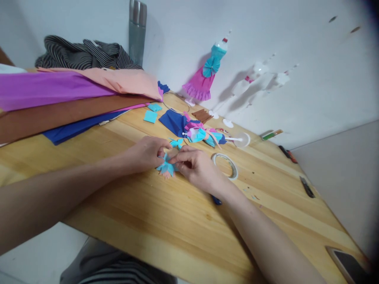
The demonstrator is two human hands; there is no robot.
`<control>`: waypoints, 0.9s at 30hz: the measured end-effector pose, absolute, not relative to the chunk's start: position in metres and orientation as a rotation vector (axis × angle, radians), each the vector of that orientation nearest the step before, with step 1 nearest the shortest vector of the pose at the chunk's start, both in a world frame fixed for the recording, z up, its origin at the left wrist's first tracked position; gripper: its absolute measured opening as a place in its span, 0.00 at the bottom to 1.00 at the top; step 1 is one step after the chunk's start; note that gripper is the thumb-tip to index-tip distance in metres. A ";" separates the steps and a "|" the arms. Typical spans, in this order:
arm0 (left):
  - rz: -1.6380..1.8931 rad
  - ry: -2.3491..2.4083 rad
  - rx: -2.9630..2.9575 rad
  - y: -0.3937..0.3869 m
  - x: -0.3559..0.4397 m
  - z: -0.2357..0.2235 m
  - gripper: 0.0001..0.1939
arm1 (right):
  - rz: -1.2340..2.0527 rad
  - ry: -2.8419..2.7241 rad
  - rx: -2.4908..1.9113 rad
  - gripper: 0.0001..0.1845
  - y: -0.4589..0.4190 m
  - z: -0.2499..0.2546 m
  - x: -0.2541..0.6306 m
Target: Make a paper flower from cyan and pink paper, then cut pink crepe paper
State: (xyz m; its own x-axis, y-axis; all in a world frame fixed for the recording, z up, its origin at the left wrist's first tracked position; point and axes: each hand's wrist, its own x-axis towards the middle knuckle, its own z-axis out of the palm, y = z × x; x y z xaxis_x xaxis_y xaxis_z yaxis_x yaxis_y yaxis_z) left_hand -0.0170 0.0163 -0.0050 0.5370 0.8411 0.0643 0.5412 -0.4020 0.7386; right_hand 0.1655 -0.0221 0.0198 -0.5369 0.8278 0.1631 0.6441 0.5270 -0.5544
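Note:
Both of my hands meet over a small folded paper piece [166, 168] in teal and pink that rests on the wooden table [177, 221]. My left hand [146, 153] pinches its upper edge with curled fingers. My right hand [194, 165] pinches it from the right, fingers pressed together. A small teal paper bow [177, 142] lies just behind my fingers. Beyond it sits a heap of blue, pink and teal paper scraps [192, 132].
A tape roll [226, 165] lies right of my right hand. Sheets of purple, peach, brown and blue paper [68, 98] pile at the left. A doll form in a pink and teal paper dress [207, 75] stands by the wall. A phone [349, 264] lies at the near right corner.

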 end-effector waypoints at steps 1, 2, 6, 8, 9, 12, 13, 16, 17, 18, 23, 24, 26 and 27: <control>0.581 1.107 2.098 0.015 -0.017 -0.004 0.23 | 0.598 -2.379 -1.204 0.18 -0.023 0.020 0.166; 0.587 1.108 2.096 0.015 -0.016 -0.002 0.22 | 0.589 -2.401 -1.209 0.19 -0.023 0.020 0.166; 0.586 1.150 2.087 0.012 -0.015 0.001 0.22 | 0.585 -2.493 -1.255 0.21 -0.026 0.022 0.164; 0.583 1.154 2.088 0.013 -0.014 0.000 0.22 | 0.590 -2.507 -1.282 0.20 -0.026 0.023 0.163; 0.587 1.152 2.095 0.013 -0.014 0.000 0.22 | 0.591 -2.511 -1.294 0.20 -0.026 0.023 0.163; 0.597 1.145 2.127 0.013 -0.015 -0.001 0.22 | 0.562 -2.543 -1.328 0.19 -0.026 0.022 0.162; 0.594 1.142 2.140 0.013 -0.015 -0.001 0.22 | 0.536 -2.568 -1.339 0.19 -0.027 0.023 0.161; 0.585 1.148 2.162 0.014 -0.015 -0.001 0.21 | 0.407 -2.685 -1.379 0.16 -0.032 0.024 0.158; 0.584 1.149 2.168 0.014 -0.016 -0.001 0.21 | 0.357 -2.728 -1.394 0.15 -0.034 0.025 0.157; 0.585 1.152 2.169 0.014 -0.016 0.000 0.21 | 0.312 -2.760 -1.412 0.14 -0.035 0.026 0.155; 0.563 1.158 2.140 0.014 -0.016 -0.001 0.23 | 0.458 -2.639 -1.412 0.13 -0.035 0.026 0.155; 0.559 1.156 2.139 0.015 -0.016 -0.001 0.23 | 0.553 -2.574 -1.382 0.14 -0.033 0.025 0.157; 0.570 1.151 2.141 0.016 -0.016 -0.004 0.23 | 0.727 -2.466 -1.322 0.15 -0.027 0.021 0.161; 0.583 1.147 2.145 0.017 -0.016 -0.005 0.22 | 0.790 -2.434 -1.305 0.15 -0.025 0.019 0.164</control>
State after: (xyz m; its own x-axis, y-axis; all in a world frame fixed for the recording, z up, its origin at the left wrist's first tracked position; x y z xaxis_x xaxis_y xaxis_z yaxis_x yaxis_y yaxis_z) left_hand -0.0163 0.0172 -0.0049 0.5232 0.8479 0.0859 0.5693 -0.4227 0.7051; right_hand 0.1640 -0.0247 0.0185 -0.5589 0.8290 -0.0202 0.6827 0.4462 -0.5787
